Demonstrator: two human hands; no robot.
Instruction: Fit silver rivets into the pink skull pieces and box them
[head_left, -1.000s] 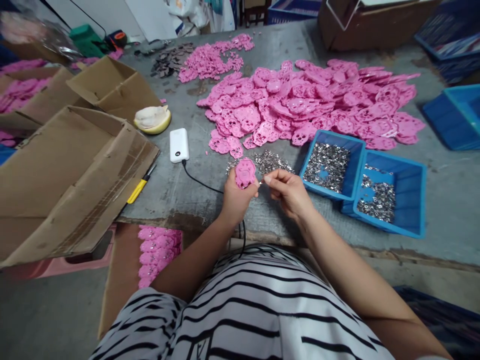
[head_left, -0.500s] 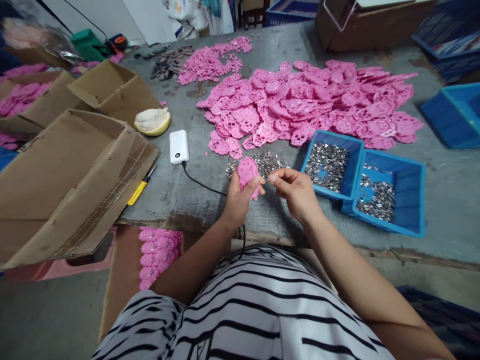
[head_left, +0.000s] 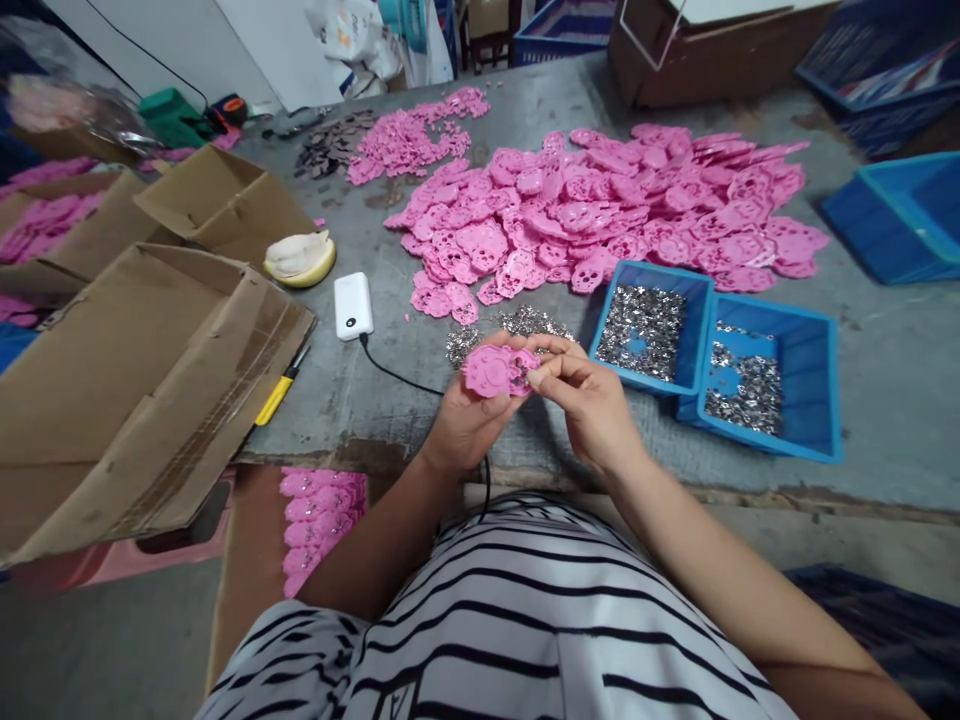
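Note:
My left hand (head_left: 469, 425) is closed round a flat pink plastic piece (head_left: 491, 372) with a scalloped outline, thumb on its near edge. The piece lies sideways, its end with dark openings pointing right. My right hand (head_left: 589, 400) is pinched at that end, thumb and forefinger touching the edge. Whatever is between those fingertips is too small to make out. Just beyond both hands lies a heap of small shiny metal parts (head_left: 532, 322). To the right stand two blue bins, a left one (head_left: 654, 380) and a right one (head_left: 814, 385), holding similar metal parts.
A large pile of pink pieces (head_left: 600, 215) spreads across the table. On the left are a white power bank (head_left: 352, 307) with a black cable, a fruit rind (head_left: 300, 262), a yellow-handled cutter (head_left: 275, 398) and cardboard boxes (head_left: 150, 370). Stacked pink pieces (head_left: 319, 520) sit below the table edge.
The pink piece has turned from upright to sideways in my left hand. My right hand, apart from it before, now touches its right end. The view has shifted slightly.

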